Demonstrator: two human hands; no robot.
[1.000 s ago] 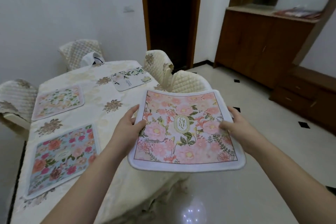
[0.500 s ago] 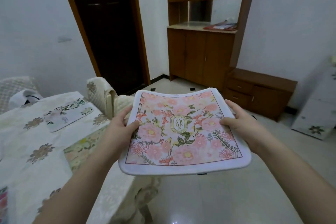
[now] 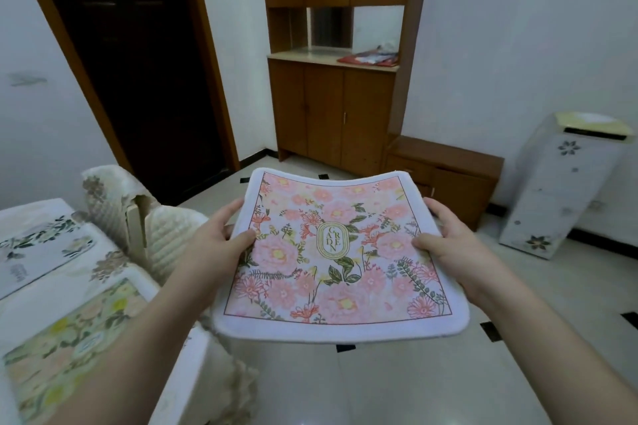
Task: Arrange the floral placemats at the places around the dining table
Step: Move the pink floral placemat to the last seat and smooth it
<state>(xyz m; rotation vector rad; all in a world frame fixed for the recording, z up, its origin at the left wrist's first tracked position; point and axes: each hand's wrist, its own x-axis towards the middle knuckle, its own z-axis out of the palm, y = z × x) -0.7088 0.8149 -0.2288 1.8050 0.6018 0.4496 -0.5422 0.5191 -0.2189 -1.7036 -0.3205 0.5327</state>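
View swung right since earlier frame; table (image 3: 41,304) now lower left. Pink placemat (image 3: 340,252) mid-frame sags, looks soft & light; left hand (image 3: 210,248) & right hand (image 3: 452,245) pinch side edges, thumbs on top.

Three placemats are showing: a pink one (image 3: 340,252) at centre frame, a green one (image 3: 65,338) at lower left, and a white one (image 3: 38,252) at left. Two hands, left (image 3: 210,248) and right (image 3: 452,248), are appearing at mid-frame, and two chairs (image 3: 145,217) are standing at left.
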